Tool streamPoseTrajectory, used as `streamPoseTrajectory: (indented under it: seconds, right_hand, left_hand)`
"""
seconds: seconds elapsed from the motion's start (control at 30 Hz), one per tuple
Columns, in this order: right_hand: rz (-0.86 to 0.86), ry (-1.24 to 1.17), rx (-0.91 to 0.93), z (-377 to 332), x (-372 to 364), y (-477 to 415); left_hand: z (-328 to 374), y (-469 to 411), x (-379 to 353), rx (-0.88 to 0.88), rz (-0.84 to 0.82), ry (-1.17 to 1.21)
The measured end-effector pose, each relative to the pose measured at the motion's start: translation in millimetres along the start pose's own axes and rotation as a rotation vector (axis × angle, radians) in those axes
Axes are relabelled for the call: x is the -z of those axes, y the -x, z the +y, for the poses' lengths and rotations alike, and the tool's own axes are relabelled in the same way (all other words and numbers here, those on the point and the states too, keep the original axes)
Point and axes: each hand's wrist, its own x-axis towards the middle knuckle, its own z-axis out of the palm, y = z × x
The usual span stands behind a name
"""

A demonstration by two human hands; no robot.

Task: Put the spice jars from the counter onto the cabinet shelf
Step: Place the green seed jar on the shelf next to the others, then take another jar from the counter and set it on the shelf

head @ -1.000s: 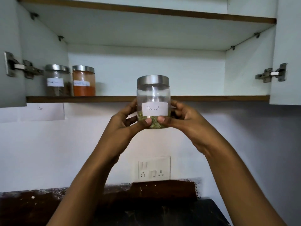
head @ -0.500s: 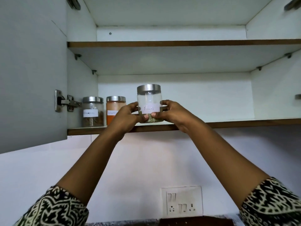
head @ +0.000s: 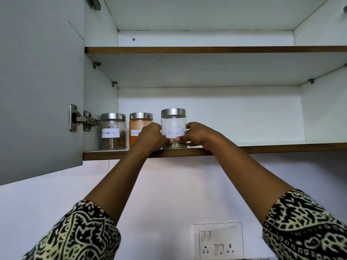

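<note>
Both arms stretch up and forward, the left hand (head: 150, 136) and right hand (head: 199, 136) clasping the fennel jar (head: 173, 121) low down, fingers (head: 191, 125) curled tight on its sides, thumbs meeting under the label. Between the fingers it stands upright at the shelf (head: 262, 147) edge. The red chilli jar (head: 139, 121) is just left of them.

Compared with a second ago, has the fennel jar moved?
Yes, upward. The fennel jar hung partly below the shelf edge; now its base sits above that edge, beside the orange jar.
</note>
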Motion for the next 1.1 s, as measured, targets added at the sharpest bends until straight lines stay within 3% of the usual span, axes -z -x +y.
streamPoseTrajectory:
  seconds: [0.23,1.0,1.1]
  right_hand:
    - [0.013,0.028,-0.036,-2,-10,-14]
    - [-0.049,0.254,-0.065,-12,-20,-14]
    - [0.060,0.278,-0.018,-15,-19,1]
  left_hand:
    - [1,-10,-5,0.049,0.043,-0.118]
    - [0,-9,-16,0.096,0.160,-0.129]
    - [4,0,-11,0.099,0.170,-0.099]
